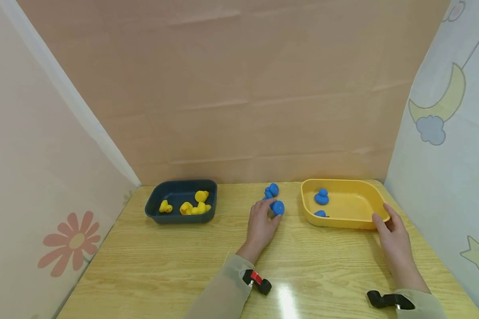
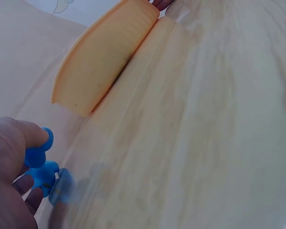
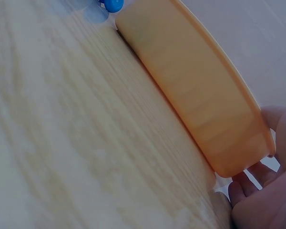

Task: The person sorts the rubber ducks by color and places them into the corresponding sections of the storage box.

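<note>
My left hand (image 1: 261, 225) pinches a small blue rubber duck (image 1: 278, 208) near the middle of the table's far part. That duck (image 2: 35, 157) shows between thumb and fingers in the left wrist view. Right behind it are more blue ducks (image 1: 273, 189), partly hidden by the hand. My right hand (image 1: 394, 237) grips the near right corner of a yellow tray (image 1: 343, 222), thumb on the rim and fingers round the outside. Inside the tray are two blue ducks; one blue duck (image 1: 321, 197) is in full view and the other is partly covered by the front wall.
A dark blue tray (image 1: 179, 219) with several yellow ducks (image 1: 201, 208) stands at the back left of the wooden table (image 1: 151, 266). Brown paper (image 1: 231, 110) covers the wall behind. Printed side walls stand close on the left and right, the right one near the yellow tray.
</note>
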### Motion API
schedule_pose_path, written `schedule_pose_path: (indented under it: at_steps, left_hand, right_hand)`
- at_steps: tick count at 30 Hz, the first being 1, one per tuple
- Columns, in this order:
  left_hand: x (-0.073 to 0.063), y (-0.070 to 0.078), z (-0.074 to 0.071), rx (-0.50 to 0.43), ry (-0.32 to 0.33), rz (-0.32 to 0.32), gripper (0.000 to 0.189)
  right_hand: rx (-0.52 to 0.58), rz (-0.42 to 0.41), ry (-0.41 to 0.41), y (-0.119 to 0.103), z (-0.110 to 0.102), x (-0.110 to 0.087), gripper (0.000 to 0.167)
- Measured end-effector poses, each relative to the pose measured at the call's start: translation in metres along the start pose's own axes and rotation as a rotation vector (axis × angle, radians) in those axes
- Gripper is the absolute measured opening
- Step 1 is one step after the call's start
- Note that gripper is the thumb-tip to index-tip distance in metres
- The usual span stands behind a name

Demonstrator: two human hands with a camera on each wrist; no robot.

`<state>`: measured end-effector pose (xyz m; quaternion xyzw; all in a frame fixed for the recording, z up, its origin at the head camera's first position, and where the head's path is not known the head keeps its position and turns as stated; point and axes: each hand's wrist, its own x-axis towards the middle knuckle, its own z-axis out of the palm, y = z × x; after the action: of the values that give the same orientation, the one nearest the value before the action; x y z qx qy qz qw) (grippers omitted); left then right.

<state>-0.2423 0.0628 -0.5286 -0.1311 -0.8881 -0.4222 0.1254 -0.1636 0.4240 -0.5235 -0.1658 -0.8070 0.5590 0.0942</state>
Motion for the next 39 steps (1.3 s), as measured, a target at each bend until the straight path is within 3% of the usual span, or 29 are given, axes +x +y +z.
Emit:
schedule_pose_path:
  at_steps: [11, 19, 29, 39]
  left_hand:
    - [0.004, 0.026, 0.009, -0.066, 0.019, 0.082, 0.045]
    - [0.011, 0.05, 0.023, -0.062, -0.035, 0.1, 0.046]
    - [0.016, 0.078, 0.045, 0.015, -0.082, 0.169, 0.048]
    - [0.02, 0.093, 0.057, 0.23, -0.073, 0.204, 0.05]
  right_hand:
    - [0.033, 0.036, -0.019, -0.002, -0.003, -0.002, 0.083]
    - [0.02, 0.034, -0.013, -0.001, -0.003, -0.002, 0.083]
    - [-0.013, -0.004, -0.004, 0.001, -0.002, -0.002, 0.083]
    - [0.026, 0.003, -0.011, 0.0, 0.0, -0.002, 0.084]
